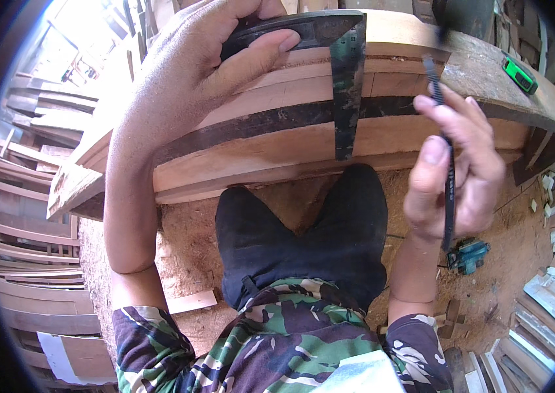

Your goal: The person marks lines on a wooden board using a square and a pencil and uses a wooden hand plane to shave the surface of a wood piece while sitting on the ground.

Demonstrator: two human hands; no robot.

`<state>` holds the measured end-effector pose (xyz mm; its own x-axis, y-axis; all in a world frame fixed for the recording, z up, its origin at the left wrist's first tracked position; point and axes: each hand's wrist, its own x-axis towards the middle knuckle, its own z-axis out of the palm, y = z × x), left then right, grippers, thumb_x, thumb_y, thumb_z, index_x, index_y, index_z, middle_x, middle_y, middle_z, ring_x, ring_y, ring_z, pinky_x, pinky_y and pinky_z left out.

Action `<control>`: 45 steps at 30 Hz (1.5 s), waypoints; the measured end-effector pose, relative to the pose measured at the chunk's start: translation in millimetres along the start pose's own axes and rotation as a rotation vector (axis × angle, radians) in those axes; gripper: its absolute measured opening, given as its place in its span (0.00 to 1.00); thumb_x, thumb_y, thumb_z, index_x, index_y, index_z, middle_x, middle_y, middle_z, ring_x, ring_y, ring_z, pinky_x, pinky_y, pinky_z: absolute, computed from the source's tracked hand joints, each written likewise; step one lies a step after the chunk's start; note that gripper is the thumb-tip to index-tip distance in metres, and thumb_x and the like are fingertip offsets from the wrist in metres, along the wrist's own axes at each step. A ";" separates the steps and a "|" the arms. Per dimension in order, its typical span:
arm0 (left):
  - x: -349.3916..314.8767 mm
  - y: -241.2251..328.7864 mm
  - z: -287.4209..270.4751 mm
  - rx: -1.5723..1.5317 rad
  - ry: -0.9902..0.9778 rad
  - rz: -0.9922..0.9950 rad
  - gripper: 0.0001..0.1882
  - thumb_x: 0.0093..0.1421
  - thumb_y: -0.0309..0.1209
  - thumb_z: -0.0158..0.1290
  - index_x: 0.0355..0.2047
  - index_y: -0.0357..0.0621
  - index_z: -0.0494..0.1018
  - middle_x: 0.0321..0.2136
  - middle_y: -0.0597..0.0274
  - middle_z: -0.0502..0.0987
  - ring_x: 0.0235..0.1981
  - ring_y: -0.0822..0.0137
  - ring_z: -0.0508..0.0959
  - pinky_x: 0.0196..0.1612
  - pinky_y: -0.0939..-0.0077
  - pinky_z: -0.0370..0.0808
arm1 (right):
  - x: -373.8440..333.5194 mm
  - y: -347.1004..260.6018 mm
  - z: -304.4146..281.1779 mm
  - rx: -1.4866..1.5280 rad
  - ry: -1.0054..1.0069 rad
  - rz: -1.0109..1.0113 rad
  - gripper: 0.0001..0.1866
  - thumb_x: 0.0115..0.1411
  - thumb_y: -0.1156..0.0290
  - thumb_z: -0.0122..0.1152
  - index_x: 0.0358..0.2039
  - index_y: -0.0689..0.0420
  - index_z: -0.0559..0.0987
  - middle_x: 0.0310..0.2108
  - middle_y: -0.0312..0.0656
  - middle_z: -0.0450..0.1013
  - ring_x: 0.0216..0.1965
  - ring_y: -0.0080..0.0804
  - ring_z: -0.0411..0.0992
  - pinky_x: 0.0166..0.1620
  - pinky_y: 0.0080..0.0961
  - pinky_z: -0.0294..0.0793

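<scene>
A try square with a dark stock (326, 29) and a dark, worn blade (348, 98) lies against a wooden workpiece made of stacked pale and dark strips (258, 128). My left hand (209, 72) is closed around the stock, thumb along its near side. The blade hangs down across the strips toward me. To the right, my right hand (464, 167) holds a slim black pencil (449, 196) between thumb and fingers. Its upper end is near the workpiece's right part and blurred, so I cannot tell whether it touches.
A green tape measure (519, 75) rests on the worn board (474, 65) at the right. On the dusty floor sits a teal power tool (468, 255), near wood offcuts (453, 319). Curved wooden pieces (35, 242) are stacked along the left, and more wood strips (552, 301) line the right.
</scene>
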<state>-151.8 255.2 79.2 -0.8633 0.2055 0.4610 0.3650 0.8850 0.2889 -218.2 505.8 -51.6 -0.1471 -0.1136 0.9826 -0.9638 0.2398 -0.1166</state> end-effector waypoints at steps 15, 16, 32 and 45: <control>-0.1 -1.1 1.6 0.158 0.027 0.140 0.12 0.68 0.33 0.61 0.36 0.39 0.72 0.29 0.54 0.74 0.33 0.56 0.76 0.38 0.65 0.72 | -2.2 -2.8 29.9 -0.119 0.035 -0.031 0.15 0.59 0.77 0.74 0.46 0.49 0.85 0.41 0.37 0.86 0.51 0.39 0.84 0.66 0.42 0.67; 0.0 -2.5 2.7 0.151 0.027 0.143 0.12 0.68 0.33 0.61 0.36 0.39 0.72 0.29 0.54 0.74 0.33 0.57 0.76 0.38 0.65 0.72 | -3.6 -3.3 30.2 -0.134 0.031 -0.030 0.15 0.59 0.77 0.74 0.46 0.49 0.85 0.41 0.36 0.86 0.51 0.39 0.84 0.66 0.42 0.67; 5.0 -17.2 3.7 0.046 -0.019 0.156 0.12 0.68 0.33 0.60 0.35 0.38 0.71 0.27 0.54 0.74 0.30 0.57 0.75 0.36 0.65 0.71 | -21.1 -18.9 10.6 -0.177 -0.106 0.056 0.11 0.63 0.80 0.67 0.46 0.58 0.82 0.38 0.45 0.86 0.49 0.46 0.84 0.65 0.50 0.68; 6.8 -6.7 6.2 0.035 0.015 0.085 0.11 0.67 0.32 0.61 0.36 0.38 0.71 0.28 0.54 0.75 0.31 0.62 0.75 0.36 0.69 0.72 | -29.6 -11.9 8.2 -0.069 0.027 0.124 0.13 0.60 0.77 0.68 0.46 0.54 0.83 0.40 0.40 0.85 0.49 0.43 0.84 0.67 0.50 0.67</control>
<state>-162.3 253.2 75.2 -0.8244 0.2742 0.4951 0.4237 0.8790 0.2186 -204.2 498.4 -80.5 -0.2574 -0.0536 0.9648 -0.9209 0.3162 -0.2281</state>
